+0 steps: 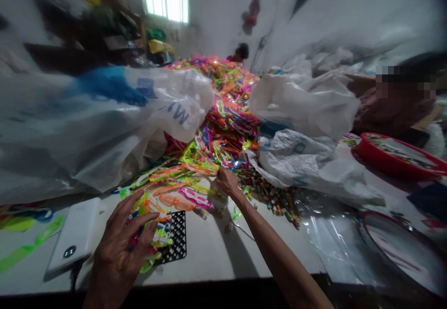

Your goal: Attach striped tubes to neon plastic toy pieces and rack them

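My left hand (122, 239) curves over a bunch of small neon yellow, white and pink plastic pieces (162, 237), its fingers apart. These pieces lie on a black perforated grid tray (179, 234) at the front of the white table (206, 262). Farther out, my right hand (226, 181) is closed at the edge of a heap of neon plastic pieces (230, 81); what its fingers grip is hidden. Between the hands lie loose orange strips (174, 201) and a magenta piece (193, 198).
A white power bank (75, 234) with a cable stands at left. Large plastic bags (181, 109) flank the heap. Small cylindrical pieces (279, 202) are piled right of my right hand. A red round tray (401, 155) is at right, near another person (387, 109). A second person sits behind the heap.
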`<state>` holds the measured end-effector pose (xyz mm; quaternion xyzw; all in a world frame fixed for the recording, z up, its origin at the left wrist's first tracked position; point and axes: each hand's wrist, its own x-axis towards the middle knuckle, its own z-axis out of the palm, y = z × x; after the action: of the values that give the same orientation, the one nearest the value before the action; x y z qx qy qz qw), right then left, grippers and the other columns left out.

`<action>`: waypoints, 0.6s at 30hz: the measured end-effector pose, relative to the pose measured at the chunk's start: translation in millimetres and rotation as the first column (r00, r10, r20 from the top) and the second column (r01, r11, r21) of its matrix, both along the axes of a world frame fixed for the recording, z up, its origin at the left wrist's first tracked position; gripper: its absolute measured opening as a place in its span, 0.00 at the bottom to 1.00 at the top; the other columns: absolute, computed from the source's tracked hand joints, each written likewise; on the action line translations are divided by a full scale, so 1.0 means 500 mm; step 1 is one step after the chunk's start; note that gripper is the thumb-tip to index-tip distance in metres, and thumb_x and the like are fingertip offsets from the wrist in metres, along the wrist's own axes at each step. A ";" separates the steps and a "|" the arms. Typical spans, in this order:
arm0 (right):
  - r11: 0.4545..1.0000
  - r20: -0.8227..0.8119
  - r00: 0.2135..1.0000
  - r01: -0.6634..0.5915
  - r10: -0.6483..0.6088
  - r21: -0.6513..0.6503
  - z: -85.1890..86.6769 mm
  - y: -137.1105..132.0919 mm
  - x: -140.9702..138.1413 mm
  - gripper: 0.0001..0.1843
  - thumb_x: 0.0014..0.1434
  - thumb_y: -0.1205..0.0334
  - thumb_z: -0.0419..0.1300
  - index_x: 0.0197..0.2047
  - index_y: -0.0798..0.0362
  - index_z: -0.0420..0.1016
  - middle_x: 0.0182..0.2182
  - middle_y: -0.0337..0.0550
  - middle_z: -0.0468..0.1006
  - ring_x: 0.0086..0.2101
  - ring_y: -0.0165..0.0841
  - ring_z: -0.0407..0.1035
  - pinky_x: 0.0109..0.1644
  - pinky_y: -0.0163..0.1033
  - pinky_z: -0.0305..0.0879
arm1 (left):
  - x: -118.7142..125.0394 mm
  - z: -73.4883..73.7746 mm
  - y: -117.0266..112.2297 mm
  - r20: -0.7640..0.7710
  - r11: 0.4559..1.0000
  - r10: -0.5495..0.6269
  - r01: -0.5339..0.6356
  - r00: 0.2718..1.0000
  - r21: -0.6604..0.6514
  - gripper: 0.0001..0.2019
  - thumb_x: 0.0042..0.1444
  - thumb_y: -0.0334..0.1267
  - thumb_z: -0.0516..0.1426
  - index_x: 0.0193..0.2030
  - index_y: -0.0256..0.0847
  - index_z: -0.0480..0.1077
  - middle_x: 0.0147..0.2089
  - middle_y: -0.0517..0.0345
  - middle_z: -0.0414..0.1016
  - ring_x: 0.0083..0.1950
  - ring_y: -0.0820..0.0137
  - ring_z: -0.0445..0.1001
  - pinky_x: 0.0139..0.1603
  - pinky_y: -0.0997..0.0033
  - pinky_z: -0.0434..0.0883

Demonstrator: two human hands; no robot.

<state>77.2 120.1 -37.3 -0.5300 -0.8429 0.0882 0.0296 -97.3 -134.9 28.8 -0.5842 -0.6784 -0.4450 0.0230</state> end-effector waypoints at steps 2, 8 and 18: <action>1.000 -0.087 0.996 0.017 -0.018 -0.013 0.006 -0.018 0.011 0.13 0.51 0.66 0.51 0.41 0.56 0.70 0.32 0.43 0.74 0.31 0.32 0.66 0.29 0.33 0.51 | 0.003 0.003 -0.001 0.008 1.000 -0.004 0.004 1.000 -0.009 0.07 0.56 0.39 0.53 0.40 0.48 0.71 0.64 0.62 0.56 0.63 0.62 0.56 0.64 0.56 0.55; 0.981 -0.469 0.875 -0.175 0.117 -0.082 -0.008 -0.129 0.035 0.05 0.51 0.63 0.54 0.26 0.55 0.65 0.22 0.35 0.63 0.25 0.27 0.58 0.27 0.31 0.47 | 0.009 0.013 0.002 0.009 1.000 -0.001 0.001 1.000 -0.002 0.07 0.56 0.39 0.53 0.40 0.46 0.72 0.63 0.60 0.58 0.63 0.61 0.57 0.64 0.56 0.56; 0.932 -0.744 0.665 -0.226 -0.064 -0.283 -0.003 -0.271 0.012 0.07 0.55 0.63 0.52 0.29 0.55 0.69 0.22 0.36 0.67 0.24 0.28 0.62 0.27 0.31 0.57 | 0.019 0.025 -0.001 0.022 0.998 0.048 -0.047 0.999 -0.035 0.07 0.57 0.39 0.54 0.38 0.44 0.72 0.62 0.59 0.61 0.62 0.63 0.59 0.64 0.55 0.57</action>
<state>83.0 -15.2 -38.8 -0.4058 -0.7504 0.4461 0.2707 -87.6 -135.3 41.2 -0.5632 -0.6997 -0.4392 0.0158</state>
